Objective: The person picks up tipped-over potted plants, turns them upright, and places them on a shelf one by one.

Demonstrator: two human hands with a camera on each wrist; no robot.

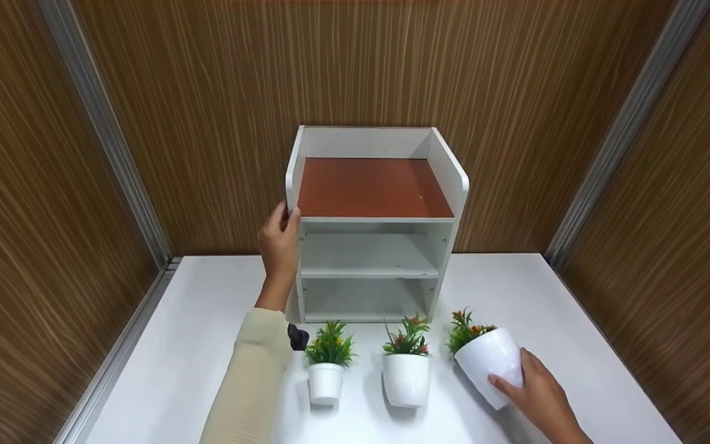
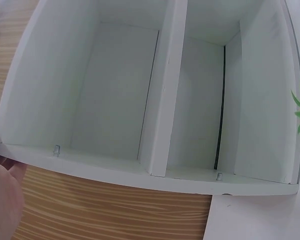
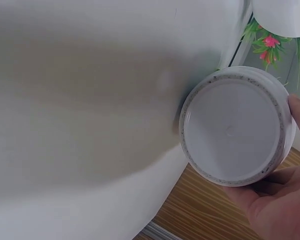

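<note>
In the head view, a white shelf unit (image 1: 370, 300) with a reddish-brown top board stands against the back wall. My left hand (image 1: 280, 242) grips the front edge of its left side panel, thumb in front. At the lower right, my right hand (image 1: 538, 390) holds a white potted plant (image 1: 492, 364) by the pot, tipped so its leaves point up and left. The right wrist view shows the pot's round underside (image 3: 232, 132) facing the camera, with fingers and thumb around its side. Both shelf compartments are bare in the left wrist view.
Two more potted plants stand on the white table (image 1: 577, 327) before the unit: a small one (image 1: 325, 383) on the left and a larger one (image 1: 405, 381) in the middle. Wood-patterned walls (image 1: 207, 123) enclose the table at the back and both sides.
</note>
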